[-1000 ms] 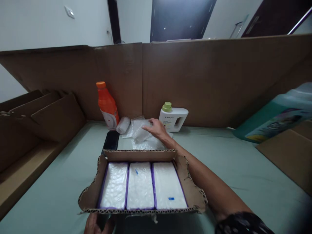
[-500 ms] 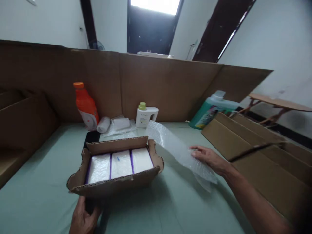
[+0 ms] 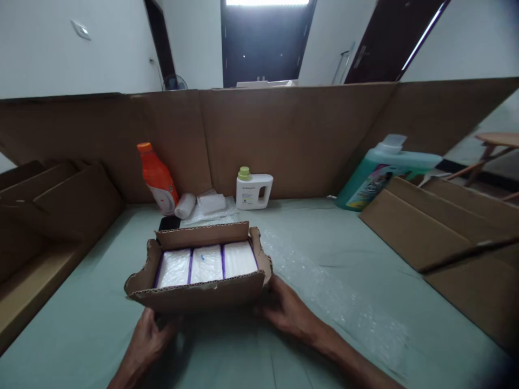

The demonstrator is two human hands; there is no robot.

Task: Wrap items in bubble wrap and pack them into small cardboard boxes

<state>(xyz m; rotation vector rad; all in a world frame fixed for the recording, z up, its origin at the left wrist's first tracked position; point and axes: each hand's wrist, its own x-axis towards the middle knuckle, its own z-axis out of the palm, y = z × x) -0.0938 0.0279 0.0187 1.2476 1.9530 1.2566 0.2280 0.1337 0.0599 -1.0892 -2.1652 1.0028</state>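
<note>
A low, torn-edged cardboard box [image 3: 203, 296] sits tilted towards me in the middle of the head view. Three white packs [image 3: 207, 265] with purple sides stand side by side in it. My left hand [image 3: 149, 335] grips the box from below at its front left, its fingers partly hidden under it. At the right end, my right hand [image 3: 284, 310] is closed round the lower corner, fingertips out of sight behind the cardboard. A clear sheet of bubble wrap [image 3: 340, 294] lies flat on the green cloth, right of the box and beyond my right forearm.
Behind stand an orange bottle [image 3: 159, 178], a white jug with a green cap [image 3: 254, 192] and a teal jug [image 3: 373, 173]. Rolled and folded wrap [image 3: 211, 204] lies near a black flat object [image 3: 169, 222]. Cardboard boxes flank both sides; a cardboard wall [image 3: 300, 140] closes the back.
My right hand has let go of the bubble wrap, which now lies on the cloth, and has moved left to the box's right end. My left hand stays on the box. The view has shifted.
</note>
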